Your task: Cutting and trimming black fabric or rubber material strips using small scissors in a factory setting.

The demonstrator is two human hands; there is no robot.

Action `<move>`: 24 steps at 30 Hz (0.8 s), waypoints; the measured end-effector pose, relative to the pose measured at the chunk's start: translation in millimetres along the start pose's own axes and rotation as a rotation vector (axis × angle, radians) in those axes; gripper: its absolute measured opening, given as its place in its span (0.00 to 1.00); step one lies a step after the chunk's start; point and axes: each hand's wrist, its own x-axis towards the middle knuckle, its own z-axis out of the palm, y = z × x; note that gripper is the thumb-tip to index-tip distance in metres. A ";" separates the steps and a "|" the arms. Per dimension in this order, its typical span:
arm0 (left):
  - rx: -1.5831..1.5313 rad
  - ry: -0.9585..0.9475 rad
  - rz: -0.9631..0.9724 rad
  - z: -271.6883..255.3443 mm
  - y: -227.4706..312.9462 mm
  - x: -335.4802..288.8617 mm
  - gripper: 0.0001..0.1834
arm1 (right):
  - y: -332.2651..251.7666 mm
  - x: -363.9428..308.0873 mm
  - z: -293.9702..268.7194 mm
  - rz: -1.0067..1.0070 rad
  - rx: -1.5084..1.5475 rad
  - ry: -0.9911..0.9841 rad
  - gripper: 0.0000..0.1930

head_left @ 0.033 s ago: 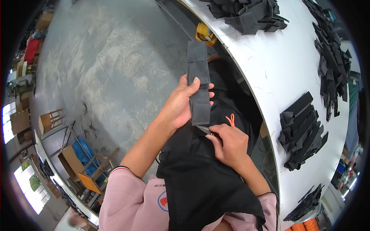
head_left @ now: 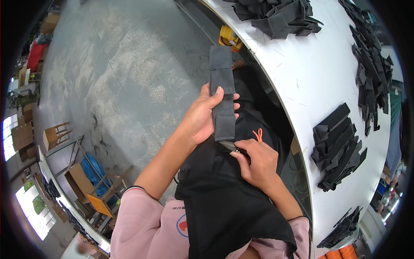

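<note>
Beside the curved white worktable [head_left: 319, 82], over the person's lap, a long grey fabric strip with folded panels [head_left: 222, 93] stands upright in the left hand [head_left: 202, 116], whose fingers wrap across its middle with the thumb pressed on the front, apparently to keep it taut and flat. Just below the strip's lower end, the right hand [head_left: 258, 162] is closed around small snips with an orange loop handle [head_left: 258, 134], their tips touching the strip's bottom edge, so the hold seems meant to steady that edge for the blades. Under both hands lies a black cloth [head_left: 228, 207] draped over the lap. On the worktable, well apart from the hands, sit stacks of dark fabric pieces [head_left: 338, 144].
</note>
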 end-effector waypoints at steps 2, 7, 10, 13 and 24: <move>-0.011 -0.003 -0.005 0.8 -0.7 0.0 0.20 | 0.8 5.7 0.3 -0.044 0.041 0.046 0.10; -0.033 -0.107 -0.009 -2.4 3.4 -0.8 0.21 | 10.3 -2.8 -5.9 0.076 0.151 -0.080 0.10; -0.006 -0.112 0.026 -5.1 3.6 -0.8 0.21 | 14.2 -0.9 -14.5 0.384 0.452 -0.074 0.13; -0.047 -0.140 0.013 -0.2 1.8 -0.8 0.21 | 15.8 15.0 -9.4 0.407 0.482 -0.016 0.16; -0.026 -0.130 0.005 3.1 -1.1 5.4 0.18 | 22.2 23.1 4.6 0.388 0.601 0.170 0.06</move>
